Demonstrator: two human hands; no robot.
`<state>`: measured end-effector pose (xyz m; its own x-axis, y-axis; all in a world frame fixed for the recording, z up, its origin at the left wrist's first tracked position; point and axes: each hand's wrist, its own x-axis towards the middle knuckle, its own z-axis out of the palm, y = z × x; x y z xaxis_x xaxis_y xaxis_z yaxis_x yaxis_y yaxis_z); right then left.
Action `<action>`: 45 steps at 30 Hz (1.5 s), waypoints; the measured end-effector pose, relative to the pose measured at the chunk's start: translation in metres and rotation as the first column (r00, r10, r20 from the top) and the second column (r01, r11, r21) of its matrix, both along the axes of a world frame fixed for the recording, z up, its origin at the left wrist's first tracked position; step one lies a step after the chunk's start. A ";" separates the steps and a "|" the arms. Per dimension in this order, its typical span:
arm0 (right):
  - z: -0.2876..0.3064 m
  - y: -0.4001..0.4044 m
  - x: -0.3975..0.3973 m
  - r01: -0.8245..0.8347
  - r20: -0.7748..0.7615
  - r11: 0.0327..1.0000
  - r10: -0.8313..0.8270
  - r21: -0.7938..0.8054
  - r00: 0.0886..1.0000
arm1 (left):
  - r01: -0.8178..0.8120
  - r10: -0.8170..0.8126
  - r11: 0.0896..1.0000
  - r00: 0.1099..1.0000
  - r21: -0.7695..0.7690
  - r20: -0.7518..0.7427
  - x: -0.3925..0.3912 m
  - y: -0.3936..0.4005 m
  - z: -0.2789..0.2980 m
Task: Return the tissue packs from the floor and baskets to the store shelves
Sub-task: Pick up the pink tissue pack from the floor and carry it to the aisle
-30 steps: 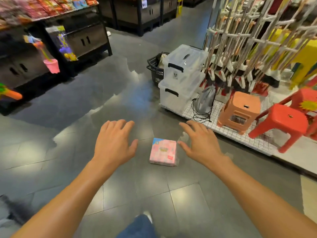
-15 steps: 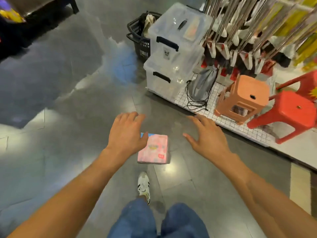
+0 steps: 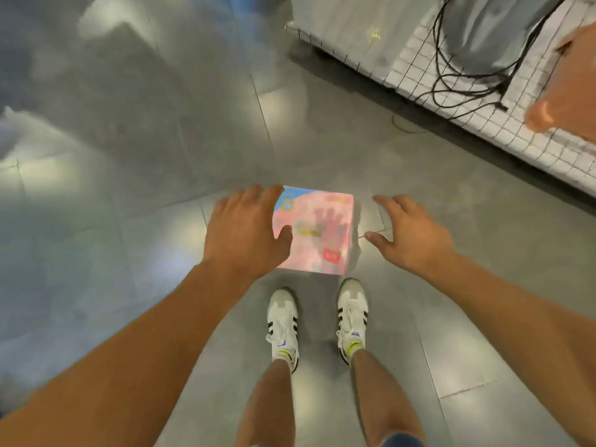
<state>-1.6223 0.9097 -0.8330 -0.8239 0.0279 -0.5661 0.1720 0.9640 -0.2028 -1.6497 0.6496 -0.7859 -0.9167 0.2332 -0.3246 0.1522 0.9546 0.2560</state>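
Observation:
A pink tissue pack (image 3: 317, 230) with a blue corner and a red label lies flat on the grey tiled floor, just in front of my two white shoes. My left hand (image 3: 246, 232) hovers over the pack's left edge, fingers spread, and covers part of it. My right hand (image 3: 411, 233) is open a little to the right of the pack, not touching it. Neither hand holds anything. The picture is blurred.
A white wire-grid display platform (image 3: 483, 101) runs along the upper right, with a grey bag (image 3: 490, 30) and black cords (image 3: 464, 85) on it. An orange plastic stool (image 3: 571, 82) sticks in at the right edge. Grey floor tiles stretch to the left.
The view has dropped much closer to the floor, looking straight down. Both hands have come lower around the pack, the left one now over its left edge. My feet stand right behind it.

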 end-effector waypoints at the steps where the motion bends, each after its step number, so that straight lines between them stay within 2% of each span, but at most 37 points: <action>1: -0.003 0.000 -0.004 -0.016 0.016 1.000 0.016 -0.011 1.000 | 0.007 -0.007 1.000 1.000 -0.017 0.030 -0.006 -0.003 -0.003; 3: -0.097 0.001 0.004 -0.007 0.092 1.000 0.008 -0.015 0.996 | -0.010 0.020 0.997 0.991 -0.073 0.133 -0.002 0.001 -0.096; 4: -0.099 -0.001 0.001 -0.019 0.124 1.000 0.022 -0.024 0.992 | -0.011 0.025 0.996 0.988 -0.094 0.152 -0.006 -0.002 -0.102; 6: -0.183 -0.003 0.012 0.014 0.187 1.000 -0.011 -0.017 0.982 | -0.021 0.052 0.990 0.973 -0.137 0.226 0.001 -0.002 -0.186; 7: -0.185 -0.006 0.009 0.014 0.205 0.999 -0.007 -0.033 0.979 | -0.017 0.049 0.990 0.970 -0.137 0.239 -0.003 -0.006 -0.191; 8: -0.222 -0.008 0.016 0.042 0.231 0.998 -0.031 -0.043 0.973 | -0.006 0.051 0.987 0.960 -0.163 0.275 0.002 -0.009 -0.230; 9: -0.247 -0.012 0.021 0.098 0.224 0.994 -0.083 -0.056 0.971 | 0.003 0.052 0.981 0.960 -0.194 0.276 0.005 -0.012 -0.260; 10: -0.249 -0.014 0.016 0.179 0.218 0.980 -0.158 -0.084 0.963 | 0.023 0.036 0.977 0.963 -0.213 0.267 -0.001 -0.016 -0.265; 11: -0.281 -0.019 0.023 0.299 0.237 0.946 -0.265 -0.123 0.935 | 0.018 0.047 0.974 0.959 -0.224 0.279 0.005 -0.018 -0.302; 12: -0.305 -0.022 0.029 0.424 0.234 0.896 -0.387 -0.136 0.892 | -0.029 0.089 0.976 0.959 -0.218 0.271 0.010 -0.019 -0.328; 13: -0.303 -0.024 0.025 0.540 0.246 0.826 -0.497 -0.159 0.832 | -0.088 0.135 0.979 0.954 -0.182 0.267 0.006 -0.020 -0.331; 15: -0.348 -0.032 0.036 0.676 0.290 0.722 -0.623 -0.144 0.727 | -0.331 0.335 0.941 0.878 -0.071 0.342 0.015 -0.022 -0.377; 18: -0.384 -0.040 0.047 0.764 0.338 0.603 -0.687 -0.228 0.643 | -0.659 0.518 0.750 0.644 0.063 0.563 0.023 -0.026 -0.414; 20: -0.406 -0.037 0.056 0.772 0.334 0.541 -0.698 -0.334 0.634 | -0.717 0.517 0.689 0.585 0.101 0.625 0.029 -0.025 -0.426; 21: -0.412 -0.036 0.060 0.767 0.332 0.517 -0.697 -0.380 0.635 | -0.719 0.521 0.686 0.593 0.112 0.614 0.034 -0.023 -0.432; 24: -0.395 -0.039 0.064 0.748 0.332 0.438 -0.701 -0.499 0.632 | -0.735 0.549 0.669 0.589 0.110 0.593 0.047 -0.022 -0.434; 26: -0.385 -0.035 0.068 0.722 0.359 0.421 -0.661 -0.549 0.659 | -0.767 0.567 0.631 0.559 0.118 0.605 0.056 -0.025 -0.430; 31: -0.360 -0.029 0.065 0.673 0.364 0.477 -0.588 -0.565 0.722 | -0.866 0.616 0.480 0.444 0.137 0.651 0.085 -0.032 -0.408; 34: -0.326 -0.022 0.054 0.626 0.330 0.548 -0.545 -0.555 0.770 | -0.914 0.543 0.383 0.340 0.134 0.767 0.099 -0.026 -0.382; 37: -0.274 -0.021 0.039 0.581 0.318 0.554 -0.502 -0.596 0.804 | -0.948 0.501 0.289 0.271 0.136 0.822 0.104 -0.020 -0.341; 39: -0.214 -0.026 0.014 0.500 0.281 0.583 -0.427 -0.641 0.859 | -0.946 0.566 0.230 0.322 0.230 0.759 0.084 -0.028 -0.290; 40: -0.208 -0.024 0.016 0.501 0.282 0.581 -0.428 -0.641 0.858 | -0.938 0.589 0.235 0.347 0.255 0.730 0.081 -0.027 -0.284; 41: -0.166 -0.030 -0.002 0.421 0.218 0.606 -0.382 -0.675 0.898 | -0.912 0.627 0.245 0.408 0.329 0.664 0.064 -0.040 -0.245; 42: -0.135 -0.032 -0.015 0.382 0.235 0.627 -0.308 -0.679 0.922 | -0.880 0.628 0.300 0.472 0.367 0.618 0.047 -0.050 -0.209; 43: -0.127 -0.029 -0.012 0.400 0.249 0.634 -0.317 -0.662 0.915 | -0.836 0.614 0.393 0.549 0.384 0.567 0.044 -0.054 -0.205; 44: -0.072 -0.037 -0.033 0.314 0.180 0.648 -0.266 -0.694 0.947 | -0.774 0.593 0.486 0.633 0.406 0.498 0.022 -0.073 -0.148; 45: -0.031 -0.043 -0.049 0.252 0.189 0.682 -0.167 -0.687 0.968 | -0.706 0.541 0.599 0.705 0.379 0.459 0.002 -0.087 -0.104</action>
